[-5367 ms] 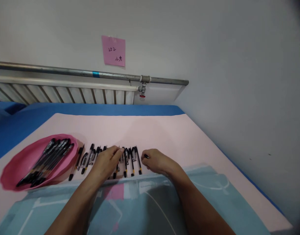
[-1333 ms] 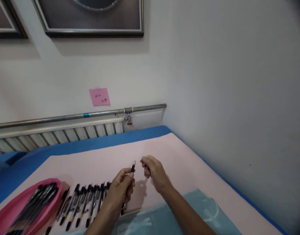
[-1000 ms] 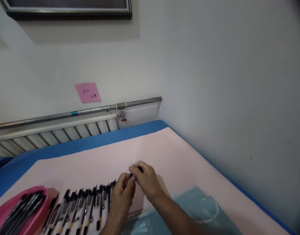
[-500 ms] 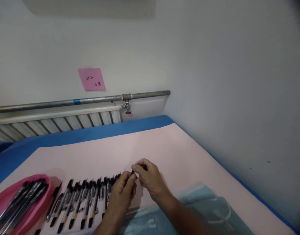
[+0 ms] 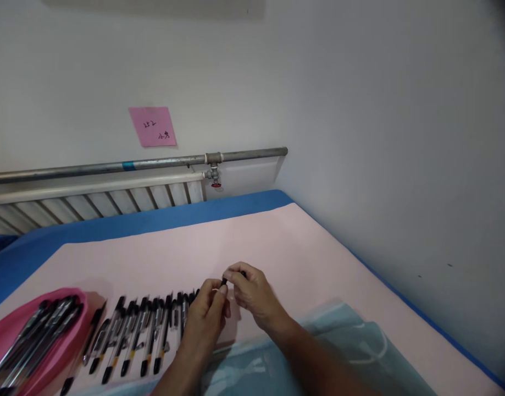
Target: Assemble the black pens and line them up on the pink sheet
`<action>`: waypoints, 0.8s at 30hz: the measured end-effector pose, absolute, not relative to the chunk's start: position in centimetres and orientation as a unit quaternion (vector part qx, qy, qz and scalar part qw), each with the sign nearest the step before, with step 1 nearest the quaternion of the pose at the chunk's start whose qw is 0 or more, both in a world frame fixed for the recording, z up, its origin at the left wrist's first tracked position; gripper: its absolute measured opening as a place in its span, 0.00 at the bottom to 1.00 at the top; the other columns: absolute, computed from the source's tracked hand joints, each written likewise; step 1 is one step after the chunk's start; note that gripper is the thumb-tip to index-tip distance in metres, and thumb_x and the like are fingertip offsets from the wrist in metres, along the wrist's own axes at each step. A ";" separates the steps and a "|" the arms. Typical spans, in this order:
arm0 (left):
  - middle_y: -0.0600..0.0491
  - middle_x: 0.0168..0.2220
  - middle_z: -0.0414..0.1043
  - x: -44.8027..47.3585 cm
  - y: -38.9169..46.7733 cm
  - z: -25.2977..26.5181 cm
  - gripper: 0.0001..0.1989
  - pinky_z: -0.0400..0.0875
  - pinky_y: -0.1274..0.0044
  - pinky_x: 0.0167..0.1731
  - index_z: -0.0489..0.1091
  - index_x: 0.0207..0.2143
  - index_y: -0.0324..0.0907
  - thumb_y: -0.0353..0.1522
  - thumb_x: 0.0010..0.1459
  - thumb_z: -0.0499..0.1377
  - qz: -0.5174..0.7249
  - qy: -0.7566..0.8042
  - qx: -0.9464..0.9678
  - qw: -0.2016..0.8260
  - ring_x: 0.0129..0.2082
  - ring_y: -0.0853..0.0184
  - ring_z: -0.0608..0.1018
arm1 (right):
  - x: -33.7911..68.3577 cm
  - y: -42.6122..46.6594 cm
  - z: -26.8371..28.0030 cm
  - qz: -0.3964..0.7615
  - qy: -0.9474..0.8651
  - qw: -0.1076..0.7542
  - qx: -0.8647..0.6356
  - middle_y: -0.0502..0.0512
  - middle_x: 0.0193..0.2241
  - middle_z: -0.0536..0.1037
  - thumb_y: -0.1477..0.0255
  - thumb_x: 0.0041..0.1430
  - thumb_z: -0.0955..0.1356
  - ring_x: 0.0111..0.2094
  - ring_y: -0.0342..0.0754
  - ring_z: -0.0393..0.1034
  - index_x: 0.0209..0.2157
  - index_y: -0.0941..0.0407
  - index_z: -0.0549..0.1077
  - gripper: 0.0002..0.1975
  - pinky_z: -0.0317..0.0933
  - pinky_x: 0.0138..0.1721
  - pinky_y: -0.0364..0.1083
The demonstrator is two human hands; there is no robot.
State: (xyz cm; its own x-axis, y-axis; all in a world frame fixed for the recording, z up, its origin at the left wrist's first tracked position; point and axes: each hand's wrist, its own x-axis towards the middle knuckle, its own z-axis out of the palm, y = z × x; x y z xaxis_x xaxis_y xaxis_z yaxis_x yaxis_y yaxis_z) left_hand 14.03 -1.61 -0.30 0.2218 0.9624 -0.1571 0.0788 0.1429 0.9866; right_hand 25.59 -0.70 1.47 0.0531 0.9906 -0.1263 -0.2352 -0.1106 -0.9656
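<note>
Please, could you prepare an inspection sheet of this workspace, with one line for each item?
Surface: pink sheet lying over a blue cover.
Job's things: a row of pens on the pink sheet, beside a pink bowl holding more pens.
Clutter: teal sheet at the near edge, material unclear.
Hands: left hand grips a pen, mostly hidden; right hand has its fingertips at the pen's end and holds a dark piece.
Cables: nothing seen.
Surroundings: wall with pink note, pipe and radiator.
</note>
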 end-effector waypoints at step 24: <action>0.61 0.20 0.58 13.7 -1.4 -0.5 0.16 0.53 0.83 0.17 0.62 0.30 0.41 0.46 0.51 0.53 0.378 0.505 0.587 0.507 0.17 0.76 0.59 | 25.5 -1.0 2.0 0.580 -0.376 0.530 -0.490 0.43 0.13 0.60 0.71 0.47 0.65 0.14 0.36 0.51 0.24 0.58 0.68 0.04 0.45 0.16 0.39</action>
State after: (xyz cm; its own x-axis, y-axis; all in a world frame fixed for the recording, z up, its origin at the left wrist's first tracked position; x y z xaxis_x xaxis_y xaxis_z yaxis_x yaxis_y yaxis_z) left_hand 13.70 -1.42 -0.53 0.2029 0.9768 -0.0688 0.2093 0.0254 0.9775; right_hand 25.55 -0.96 1.95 0.0435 0.9844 -0.1707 -0.2468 -0.1549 -0.9566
